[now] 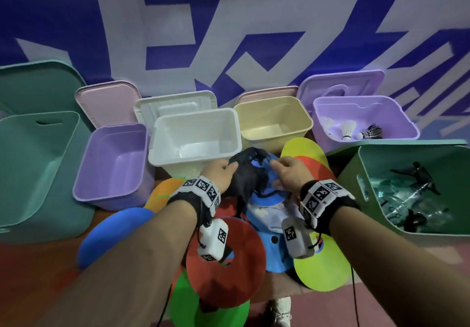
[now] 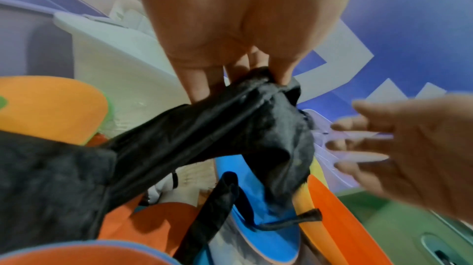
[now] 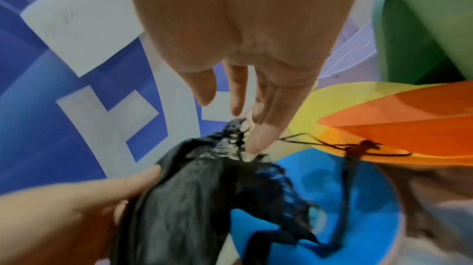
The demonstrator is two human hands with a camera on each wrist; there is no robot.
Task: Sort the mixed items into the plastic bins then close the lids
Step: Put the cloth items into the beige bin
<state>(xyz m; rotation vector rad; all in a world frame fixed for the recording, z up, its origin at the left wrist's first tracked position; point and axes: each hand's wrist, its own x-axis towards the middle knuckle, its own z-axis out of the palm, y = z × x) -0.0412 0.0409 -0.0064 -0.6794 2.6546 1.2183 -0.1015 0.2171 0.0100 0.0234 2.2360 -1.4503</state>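
Observation:
A black drawstring bag (image 1: 245, 176) hangs over the pile of coloured discs, just in front of the empty white bin (image 1: 162, 158). My left hand (image 1: 227, 167) pinches the bag's gathered top edge (image 2: 258, 81) between thumb and fingers. Right of the bag's mouth, my right hand (image 1: 276, 166) has its fingers straight and spread. One of those fingertips (image 3: 256, 144) touches the bag's puckered rim (image 3: 230, 138). The bag's cord (image 3: 358, 146) trails over an orange disc (image 3: 409, 127). A blue disc (image 3: 345, 198) lies under the bag.
Open bins stand in a row behind: teal (image 1: 33, 163), purple (image 1: 114, 163), yellow (image 1: 272, 120), and another purple (image 1: 396, 123) holding shuttlecocks (image 1: 348, 129). A green bin (image 1: 356, 174) at right holds clear and black items. Red (image 1: 226, 258), lime (image 1: 323, 263) and blue (image 1: 114, 235) discs lie near me.

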